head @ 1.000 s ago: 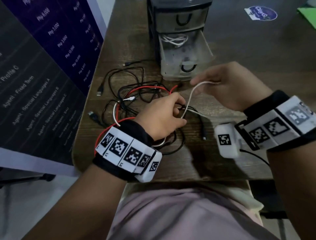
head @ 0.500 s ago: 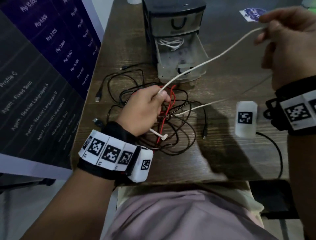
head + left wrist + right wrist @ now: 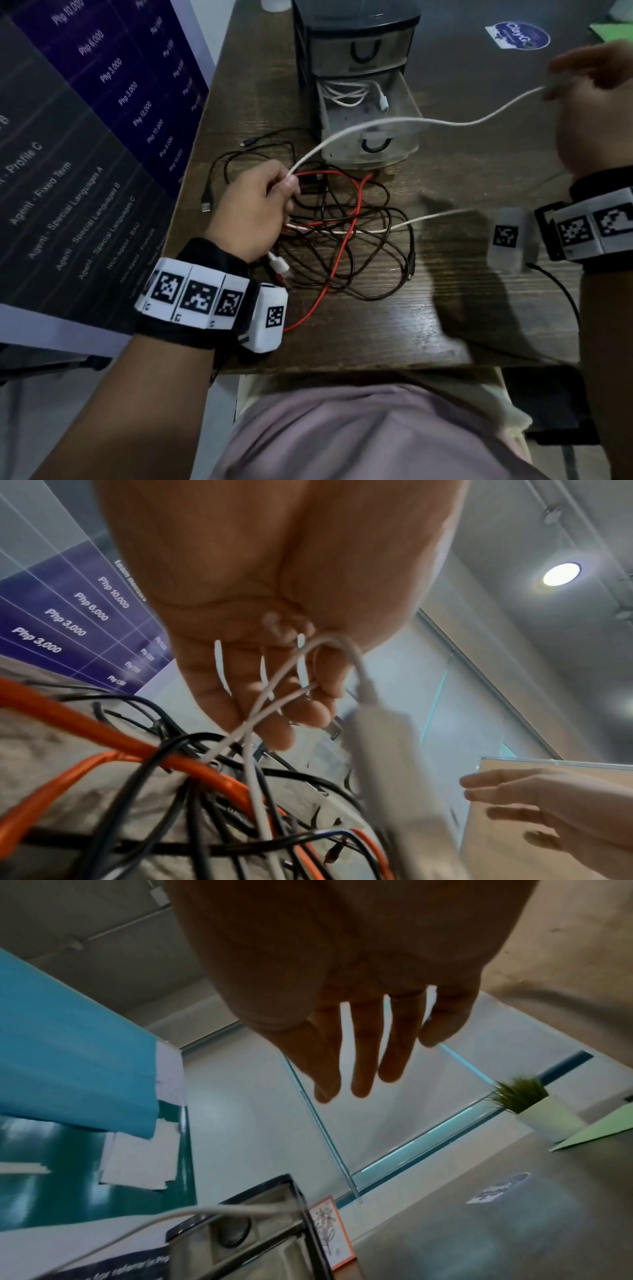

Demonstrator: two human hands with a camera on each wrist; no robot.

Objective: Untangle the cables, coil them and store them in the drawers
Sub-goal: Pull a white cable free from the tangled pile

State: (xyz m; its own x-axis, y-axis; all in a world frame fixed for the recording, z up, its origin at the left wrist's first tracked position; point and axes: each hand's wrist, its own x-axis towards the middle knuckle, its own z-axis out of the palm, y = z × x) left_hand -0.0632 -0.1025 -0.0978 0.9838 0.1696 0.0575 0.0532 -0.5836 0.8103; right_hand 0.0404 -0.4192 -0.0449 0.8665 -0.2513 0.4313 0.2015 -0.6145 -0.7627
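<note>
Left hand [image 3: 251,209] sits low on the tangle [image 3: 346,236], fingers [image 3: 310,712] curled, pinching the white cable [image 3: 404,120] right where it leaves the pile. From there the cable runs up and to the right, long axis crossing in front of the open drawer [image 3: 371,137], out to the right hand [image 3: 596,106] held high and well apart. Right-hand fingers [image 3: 363,1053] look straight and spread in the wrist view, blurred in the head view, so can't tell if they grip the cable end. Next pull, I reckon, goes along that line, rightward, away from the pile on the table [image 3: 376,329].
</note>
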